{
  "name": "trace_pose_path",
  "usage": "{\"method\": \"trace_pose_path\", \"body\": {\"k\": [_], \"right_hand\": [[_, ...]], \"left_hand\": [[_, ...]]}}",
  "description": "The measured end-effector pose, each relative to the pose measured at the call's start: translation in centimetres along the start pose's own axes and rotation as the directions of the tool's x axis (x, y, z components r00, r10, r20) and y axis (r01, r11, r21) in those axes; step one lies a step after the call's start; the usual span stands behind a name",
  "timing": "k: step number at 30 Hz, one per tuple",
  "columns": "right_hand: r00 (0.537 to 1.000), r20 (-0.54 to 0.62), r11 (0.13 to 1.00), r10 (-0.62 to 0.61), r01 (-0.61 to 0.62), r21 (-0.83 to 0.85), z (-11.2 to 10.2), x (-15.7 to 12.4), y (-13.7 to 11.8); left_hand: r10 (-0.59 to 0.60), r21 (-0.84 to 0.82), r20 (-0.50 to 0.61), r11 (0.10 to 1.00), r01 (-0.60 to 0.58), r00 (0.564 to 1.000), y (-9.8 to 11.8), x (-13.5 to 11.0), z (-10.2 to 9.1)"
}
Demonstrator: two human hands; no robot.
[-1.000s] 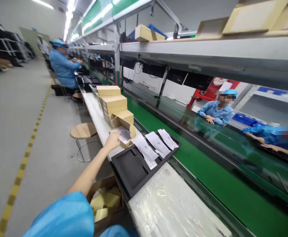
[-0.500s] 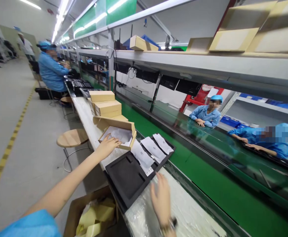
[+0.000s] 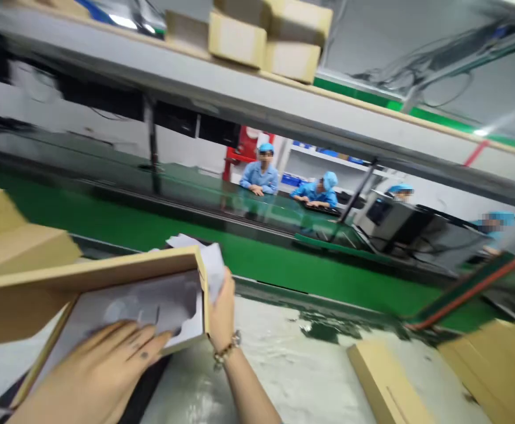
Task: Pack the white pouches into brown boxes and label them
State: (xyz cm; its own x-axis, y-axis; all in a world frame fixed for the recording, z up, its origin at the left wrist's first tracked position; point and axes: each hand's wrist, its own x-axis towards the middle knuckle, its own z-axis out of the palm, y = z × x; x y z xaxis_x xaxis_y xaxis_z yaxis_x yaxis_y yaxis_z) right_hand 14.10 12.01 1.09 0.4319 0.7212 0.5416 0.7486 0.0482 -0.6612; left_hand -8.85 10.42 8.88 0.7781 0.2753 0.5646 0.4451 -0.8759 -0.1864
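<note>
The open box [image 3: 133, 275], lower left of the frame, could tip if the left hand [image 3: 111, 359] over its white insert [image 3: 169, 299] pressed unevenly; the right hand [image 3: 222, 311] might crumple the white packet [image 3: 213, 268]. I can't tell whether either grip is closed.

Two bare hands extend over the counter [image 3: 283, 353]. The left hand [image 3: 102, 365], nearer the viewer, is palm down with its back showing, fingers lightly bent and side by side, pointing right; small dark marks dot a couple of them. The right hand [image 3: 222, 309] is farther out, toward the counter's far edge, fingers upward and partly hidden. Its bare forearm slants up and leftward from below to the wrist
</note>
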Motion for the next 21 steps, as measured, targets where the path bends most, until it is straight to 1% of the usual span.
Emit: {"method": "trace_pose_path", "body": {"k": [1,2,3,5,6,7,8,9,10,11,12,13,14,16,18,19,20,21], "right_hand": [[0.994,-0.072,0.997,0.081,-0.081,0.011,-2.9,-1.1,2.5],[0.969,-0.161,0.982,0.188,-0.181,0.059,-5.9,-2.4,4.9],[0.927,-0.237,0.956,0.29,-0.272,0.108,-9.0,-3.9,7.1],[0.848,-0.337,0.913,0.408,-0.383,0.141,-14.5,-7.1,10.6],[0.809,-0.377,0.892,0.452,-0.424,0.158,-16.7,-8.7,11.7],[0.776,-0.409,0.876,0.481,-0.45,0.176,-18.5,-10.3,12.4],[0.748,-0.44,0.866,0.496,-0.464,0.188,-19.7,-11.8,12.8],[0.728,-0.47,0.863,0.499,-0.467,0.192,-20.4,-13.3,12.8],[0.717,-0.5,0.868,0.486,-0.461,0.183,-20.7,-14.7,12.6],[0.715,-0.528,0.88,0.459,-0.446,0.162,-20.5,-16.0,12.2],[0.717,-0.553,0.895,0.423,-0.426,0.132,-20.0,-17.2,11.9],[0.722,-0.575,0.909,0.385,-0.403,0.102,-19.3,-18.2,11.7],[0.727,-0.591,0.922,0.349,-0.378,0.079,-18.4,-19.1,11.6],[0.729,-0.613,0.937,0.304,-0.345,0.055,-16.4,-20.3,11.7],[0.73,-0.621,0.941,0.284,-0.338,0.033,-14.3,-21.2,12.2],[0.744,-0.612,0.944,0.268,-0.329,0.013,-13.2,-21.5,12.5],[0.768,-0.591,0.951,0.246,-0.31,-0.008,-12.3,-21.7,12.8],[0.801,-0.554,0.957,0.229,-0.288,-0.022,-11.4,-21.9,12.9]], "left_hand": [[0.026,-0.065,0.026,0.998,-0.024,0.999,1.5,0.5,2.0],[0.047,-0.125,0.072,0.991,-0.038,0.996,3.3,1.3,4.0],[0.064,-0.179,0.135,0.983,-0.04,0.989,5.4,2.2,6.0],[0.094,-0.266,0.295,0.964,-0.013,0.951,10.1,4.5,10.0],[0.115,-0.306,0.37,0.952,0.004,0.922,12.5,5.7,11.9],[0.138,-0.343,0.434,0.939,0.021,0.89,14.6,6.8,13.6],[0.165,-0.377,0.483,0.926,0.034,0.86,16.5,7.8,14.9],[0.186,-0.406,0.517,0.913,0.048,0.836,18.1,8.6,15.9],[0.19,-0.428,0.537,0.901,0.071,0.822,19.4,9.2,16.4],[0.182,-0.456,0.542,0.883,0.105,0.82,20.2,9.5,16.5],[0.176,-0.507,0.533,0.85,0.146,0.828,20.7,9.5,16.2],[0.172,-0.58,0.513,0.791,0.192,0.841,20.9,9.2,15.6],[0.173,-0.667,0.486,0.706,0.236,0.857,20.9,8.7,14.9],[0.159,-0.82,0.439,0.474,0.321,0.884,20.7,7.2,13.7],[0.11,-0.895,0.424,0.202,0.398,0.899,21.0,5.5,13.5],[0.052,-0.901,0.432,0.068,0.428,0.901,21.4,4.8,13.8],[-0.027,-0.893,0.449,-0.053,0.447,0.893,22.0,4.2,14.4],[-0.125,-0.875,0.479,-0.15,0.461,0.869,22.7,3.8,15.1]]}}
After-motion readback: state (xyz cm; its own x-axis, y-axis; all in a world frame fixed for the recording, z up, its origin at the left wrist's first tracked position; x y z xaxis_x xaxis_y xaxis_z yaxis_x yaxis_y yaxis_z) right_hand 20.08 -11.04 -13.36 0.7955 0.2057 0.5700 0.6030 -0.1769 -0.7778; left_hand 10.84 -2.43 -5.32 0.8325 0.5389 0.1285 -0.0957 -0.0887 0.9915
